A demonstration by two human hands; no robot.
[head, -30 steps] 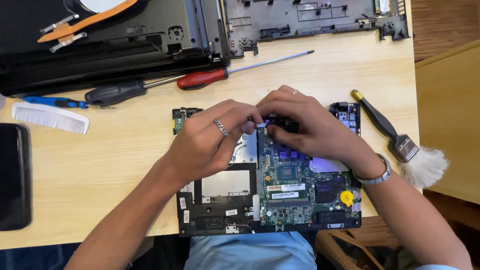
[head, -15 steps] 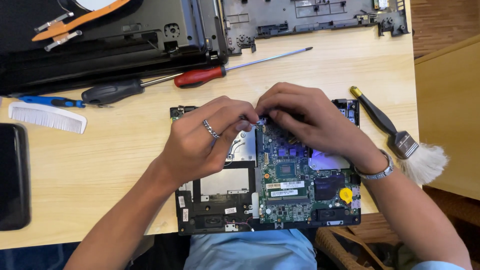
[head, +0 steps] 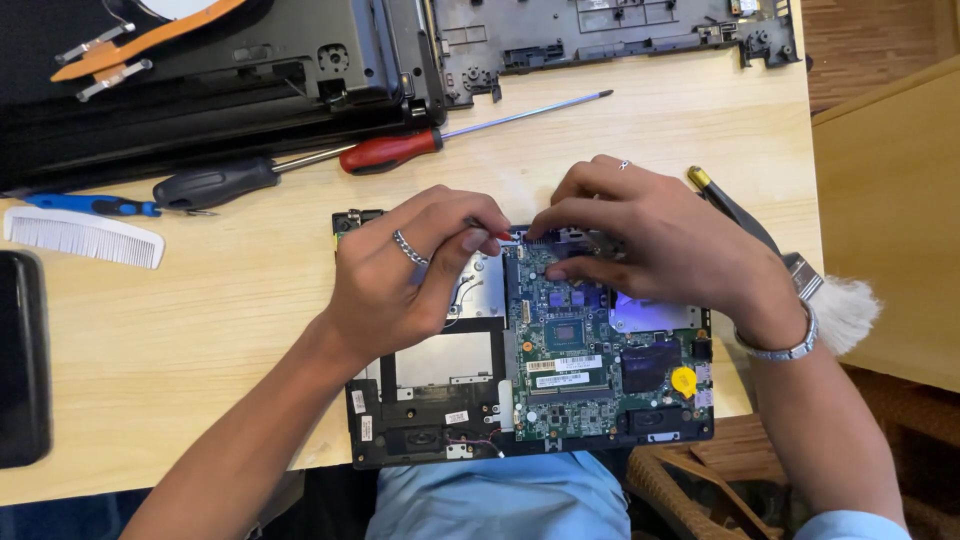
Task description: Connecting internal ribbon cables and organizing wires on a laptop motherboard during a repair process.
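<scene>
Green circuit board [head: 590, 370] fills the right half of the open laptop base [head: 420, 415], which lies at the near edge of the table [head: 230, 330], partly overhanging it above a lap in pale blue cloth. On the board sit a small square chip, a yellow round tab [head: 683, 380] and a dark patch beside it.

Both hands meet at the board's far edge. The left hand [head: 400, 285], with a ring on one finger, is curled, thumb and forefinger pinched narrow on something small with a red tip [head: 497, 235]; what it is cannot be told. The right hand [head: 650, 235], ring and wrist bracelet on, lies arched over the far corner of the board, fingertips pressed down close together, holding nothing that shows.

Judging from this, the work is a fine one at a connector or screw on that edge. It would go best with the right fingers steadying the board flat while the left keeps a light, straight pinch, with no twisting or levering against the nearby parts. Keeping the base from sliding off the table matters too.

Just right of the hands lies a brush [head: 800, 275] with a white tuft. Farther off lie a red-handled screwdriver [head: 400, 150] and a black-handled one [head: 215, 185], a blue tool [head: 95, 205] and a white comb [head: 85, 238] at left. Beyond them rest a black casing [head: 250, 80] and a grey frame [head: 610, 30].
</scene>
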